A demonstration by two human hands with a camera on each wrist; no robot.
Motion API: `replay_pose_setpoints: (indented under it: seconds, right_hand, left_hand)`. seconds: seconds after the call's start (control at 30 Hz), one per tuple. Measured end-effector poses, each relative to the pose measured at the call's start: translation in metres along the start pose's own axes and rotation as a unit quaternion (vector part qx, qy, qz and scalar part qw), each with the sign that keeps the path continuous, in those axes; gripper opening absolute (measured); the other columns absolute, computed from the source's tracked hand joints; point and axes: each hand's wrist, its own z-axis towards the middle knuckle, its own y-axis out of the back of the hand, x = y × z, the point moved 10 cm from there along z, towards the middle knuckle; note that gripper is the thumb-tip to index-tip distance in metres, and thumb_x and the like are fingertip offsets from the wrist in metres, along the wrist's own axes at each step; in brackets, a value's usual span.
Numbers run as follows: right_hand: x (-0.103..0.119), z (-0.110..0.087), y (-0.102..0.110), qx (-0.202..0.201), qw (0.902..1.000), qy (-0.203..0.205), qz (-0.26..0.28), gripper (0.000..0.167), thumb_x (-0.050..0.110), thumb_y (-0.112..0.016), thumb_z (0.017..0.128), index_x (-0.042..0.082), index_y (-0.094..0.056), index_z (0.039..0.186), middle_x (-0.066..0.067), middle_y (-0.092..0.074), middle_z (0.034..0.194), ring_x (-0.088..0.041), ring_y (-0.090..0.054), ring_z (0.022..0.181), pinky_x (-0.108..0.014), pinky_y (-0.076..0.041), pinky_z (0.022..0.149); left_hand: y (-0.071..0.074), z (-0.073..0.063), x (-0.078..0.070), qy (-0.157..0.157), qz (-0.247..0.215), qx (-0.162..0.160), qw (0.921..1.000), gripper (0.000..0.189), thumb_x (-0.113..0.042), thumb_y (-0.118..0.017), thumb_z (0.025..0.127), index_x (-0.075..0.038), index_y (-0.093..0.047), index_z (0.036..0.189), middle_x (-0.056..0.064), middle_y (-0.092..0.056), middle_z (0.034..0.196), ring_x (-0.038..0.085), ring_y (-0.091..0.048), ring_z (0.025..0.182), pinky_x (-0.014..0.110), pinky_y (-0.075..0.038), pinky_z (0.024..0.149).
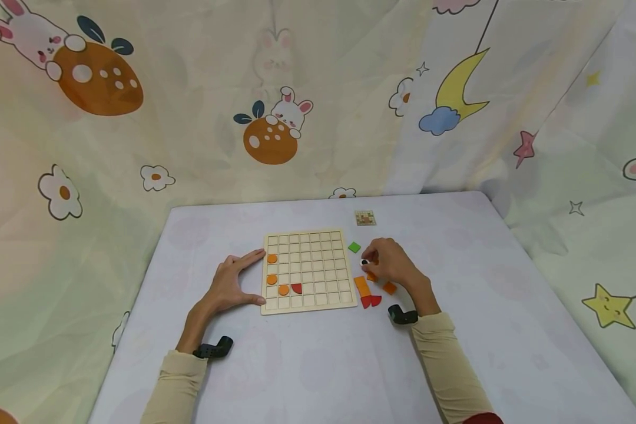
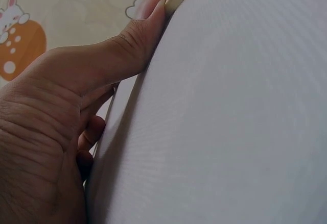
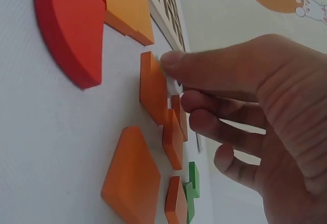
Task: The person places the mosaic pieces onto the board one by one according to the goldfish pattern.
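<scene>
Your left hand (image 1: 229,285), spread wide, is bracing the board (image 1: 318,265) at nine o'clock. Beyond its three o'clock edge, your right hand (image 1: 391,262) is pinching the white-and-black piece (image 1: 364,262); avoid nudging the orange tiles (image 1: 389,288).

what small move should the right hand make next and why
Probably carry the white piece with the black spot over to a bare square of the gridded board: the right hand already pinches it beside the board, many squares are unfilled, and the left hand touches the board's left edge, which should steady it.
</scene>
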Motion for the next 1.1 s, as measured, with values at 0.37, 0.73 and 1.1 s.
replay_pose_setpoints:
  seconds: [0.37,0.73,1.1]
  right_hand:
    - [0.005,0.001,-0.001,-0.02,0.9994,0.028,-0.001,0.022,0.015,-0.086,0.091,0.004,-0.083,0.11,-0.008,-0.08,0.105,-0.021,-0.067,0.092,-0.042,-0.059,0.09]
    - [0.008,0.002,-0.004,-0.035,0.9971,0.052,0.044,0.02,0.011,-0.088,0.088,0.005,-0.083,0.106,-0.007,-0.08,0.102,-0.02,-0.067,0.09,-0.04,-0.06,0.087]
    - [0.013,0.004,-0.009,-0.03,0.9954,0.062,0.066,0.019,0.011,-0.088,0.087,0.005,-0.084,0.104,-0.005,-0.08,0.098,-0.017,-0.066,0.086,-0.034,-0.059,0.083]
  left_hand:
    - [-0.003,0.001,0.001,0.001,0.002,0.003,1.0,0.124,-0.06,-0.103,0.061,-0.026,-0.048,0.167,0.001,-0.049,0.173,0.024,-0.048,0.112,0.048,-0.035,0.096]
    - [-0.002,0.0,0.002,0.008,0.003,0.002,1.0,0.124,-0.06,-0.104,0.061,-0.028,-0.048,0.167,0.001,-0.049,0.173,0.025,-0.049,0.115,0.049,-0.035,0.099]
    - [-0.002,0.0,0.003,0.002,0.006,0.0,1.0,0.125,-0.06,-0.104,0.058,-0.029,-0.049,0.166,-0.002,-0.049,0.173,0.022,-0.048,0.111,0.046,-0.036,0.095]
